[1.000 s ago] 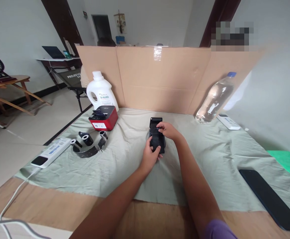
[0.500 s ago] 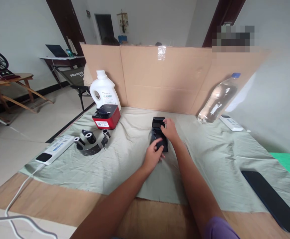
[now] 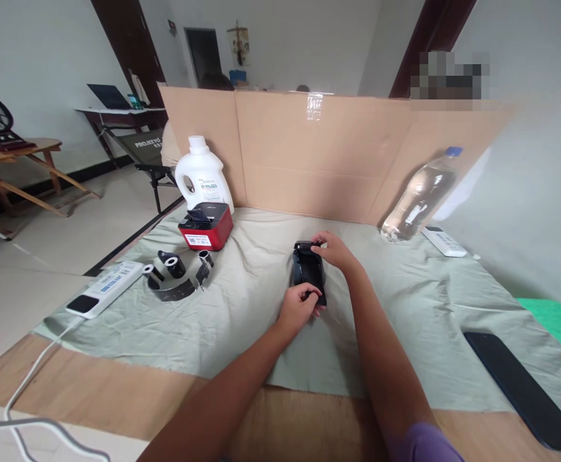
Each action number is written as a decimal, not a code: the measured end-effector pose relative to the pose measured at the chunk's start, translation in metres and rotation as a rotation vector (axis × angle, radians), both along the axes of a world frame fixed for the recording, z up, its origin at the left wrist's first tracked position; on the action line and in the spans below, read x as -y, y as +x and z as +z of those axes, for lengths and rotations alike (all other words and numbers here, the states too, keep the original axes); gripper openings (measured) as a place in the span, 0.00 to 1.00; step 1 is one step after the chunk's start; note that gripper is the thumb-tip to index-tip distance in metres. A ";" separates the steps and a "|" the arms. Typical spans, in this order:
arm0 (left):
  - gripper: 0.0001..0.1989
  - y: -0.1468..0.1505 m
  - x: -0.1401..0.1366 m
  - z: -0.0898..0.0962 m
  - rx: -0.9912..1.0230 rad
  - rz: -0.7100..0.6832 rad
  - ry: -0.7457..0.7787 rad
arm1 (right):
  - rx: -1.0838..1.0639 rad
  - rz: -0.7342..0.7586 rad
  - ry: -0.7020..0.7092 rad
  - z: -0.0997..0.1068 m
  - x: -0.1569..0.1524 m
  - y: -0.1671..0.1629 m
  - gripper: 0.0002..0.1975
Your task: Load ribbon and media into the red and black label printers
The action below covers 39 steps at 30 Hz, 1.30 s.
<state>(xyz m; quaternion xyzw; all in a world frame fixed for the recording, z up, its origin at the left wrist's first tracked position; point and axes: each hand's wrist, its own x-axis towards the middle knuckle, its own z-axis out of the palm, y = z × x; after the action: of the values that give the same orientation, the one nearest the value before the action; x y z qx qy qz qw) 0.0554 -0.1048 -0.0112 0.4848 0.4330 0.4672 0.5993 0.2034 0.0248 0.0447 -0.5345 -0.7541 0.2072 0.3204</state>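
Since the earlier frame, the lid of the small black label printer (image 3: 308,273) is lying nearly folded down rather than standing open at its far end, and the left hand (image 3: 300,307) is sitting lower, at the near end of the device. The right hand (image 3: 334,249) is curling over the far end, its fingertips (image 3: 317,244) pressing on the top edge; the left hand is pinching the near corner between thumb and fingers. Both grips are therefore clenched on the printer, which is resting on the green cloth (image 3: 242,308) at the middle of the bench (image 3: 117,391). Its long axis is running away from the person, with one hand at each end, so neither hand is nearer than the other. To the left, well apart, are lying a red label printer (image 3: 206,226), black spool parts (image 3: 174,274), a white power strip (image 3: 104,289) and a white detergent jug (image 3: 202,173); to the right are a clear water bottle (image 3: 419,196), a remote control (image 3: 443,240) and a dark phone (image 3: 525,391)
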 end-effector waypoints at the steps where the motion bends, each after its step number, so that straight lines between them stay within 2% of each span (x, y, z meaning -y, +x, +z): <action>1: 0.04 0.000 0.001 0.001 -0.004 -0.001 0.000 | 0.029 0.016 -0.021 0.001 0.002 0.001 0.09; 6: 0.05 0.000 0.004 0.003 -0.046 -0.002 0.037 | 0.229 0.068 -0.119 0.002 0.009 0.000 0.14; 9: 0.05 0.000 0.004 0.004 -0.062 -0.013 0.045 | 0.268 0.077 -0.148 0.003 0.012 0.000 0.15; 13: 0.05 -0.001 0.004 0.004 -0.072 -0.039 0.042 | 0.226 0.064 -0.203 0.006 0.011 0.000 0.13; 16: 0.05 -0.001 0.004 0.003 -0.076 -0.049 0.042 | 0.172 0.001 -0.260 0.006 0.010 -0.001 0.14; 27: 0.09 0.001 0.000 -0.007 -0.082 -0.079 0.090 | -0.097 -0.230 -0.622 0.001 0.013 -0.010 0.31; 35: 0.12 0.000 0.004 -0.001 -0.131 -0.093 0.128 | -0.185 -0.231 -0.599 0.008 0.029 -0.014 0.29; 37: 0.13 -0.003 0.005 0.000 -0.196 -0.035 0.229 | -0.200 -0.222 -0.590 0.008 0.032 -0.013 0.29; 39: 0.14 -0.008 0.001 0.002 -0.230 0.081 0.325 | -0.211 -0.207 -0.568 0.006 0.033 -0.011 0.28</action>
<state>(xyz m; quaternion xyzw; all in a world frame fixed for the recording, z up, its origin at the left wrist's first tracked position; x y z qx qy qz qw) 0.0477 -0.1061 -0.0088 0.6075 0.4368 0.4963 0.4403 0.1921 -0.0081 0.0506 -0.6521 -0.5704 0.4301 0.2539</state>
